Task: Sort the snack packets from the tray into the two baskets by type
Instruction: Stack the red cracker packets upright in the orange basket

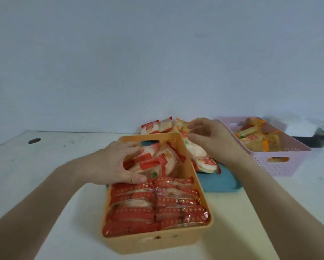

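I see a white table [44, 166] against a bare pale wall [157, 53]. My left hand [118, 164] grips red packets [148, 162] in the orange basket [195, 186]; my right hand [210, 137] pinches a packet on the blue tray [219, 181]. A pink basket [281, 162] sits right.

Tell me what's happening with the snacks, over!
Left hand in orange basket, shut on red packets. Right hand pinching at pile on blue tray. Pink basket holds yellow packets. Nothing blocking.
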Demonstrator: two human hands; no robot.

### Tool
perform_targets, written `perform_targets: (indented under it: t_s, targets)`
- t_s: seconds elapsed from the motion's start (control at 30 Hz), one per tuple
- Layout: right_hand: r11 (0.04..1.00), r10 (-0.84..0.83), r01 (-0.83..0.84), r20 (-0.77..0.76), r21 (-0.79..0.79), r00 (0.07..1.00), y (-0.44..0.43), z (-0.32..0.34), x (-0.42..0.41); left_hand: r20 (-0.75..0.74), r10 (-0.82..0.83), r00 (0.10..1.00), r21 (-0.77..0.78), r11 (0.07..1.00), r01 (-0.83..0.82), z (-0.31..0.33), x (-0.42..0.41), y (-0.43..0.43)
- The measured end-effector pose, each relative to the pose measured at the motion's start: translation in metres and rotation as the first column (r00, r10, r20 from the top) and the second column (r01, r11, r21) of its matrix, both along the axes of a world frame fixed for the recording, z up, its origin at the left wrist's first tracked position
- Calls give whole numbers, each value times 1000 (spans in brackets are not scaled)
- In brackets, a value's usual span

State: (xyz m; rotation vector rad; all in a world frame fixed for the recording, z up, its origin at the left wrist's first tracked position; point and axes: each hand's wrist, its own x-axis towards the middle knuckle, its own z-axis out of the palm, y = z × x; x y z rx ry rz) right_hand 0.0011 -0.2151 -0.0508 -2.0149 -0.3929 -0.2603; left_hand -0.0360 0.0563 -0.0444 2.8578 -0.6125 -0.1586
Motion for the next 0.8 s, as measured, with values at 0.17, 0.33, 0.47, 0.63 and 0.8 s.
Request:
perform_targets:
  t_s: [0.17, 0.33, 0.47, 0.63, 0.8]
  targets:
    - [774, -56, 3, -64, -633, 996, -26, -38, 4, 171, 61, 983, -444, 896, 22, 2, -14, -18]
    - [620, -110, 91, 28, -780, 994, -23, -80, 17, 459, -5, 889, -326, 929, 173, -2, -22, -54]
    - [585, -193, 318, 253, -746, 948, -20, -85, 18, 425, -171, 889, -143, 957, 252, 1, -13, -81]
    - [928, -317, 345, 190, -142, 929, -40, -15, -12, 438, -5, 899, -343, 923, 173, 3, 1, -95]
    - [838, 117, -34, -118, 545, 986, -19, 23, -35, 208, 67, 976, -710, 697, 104, 10, 3, -100]
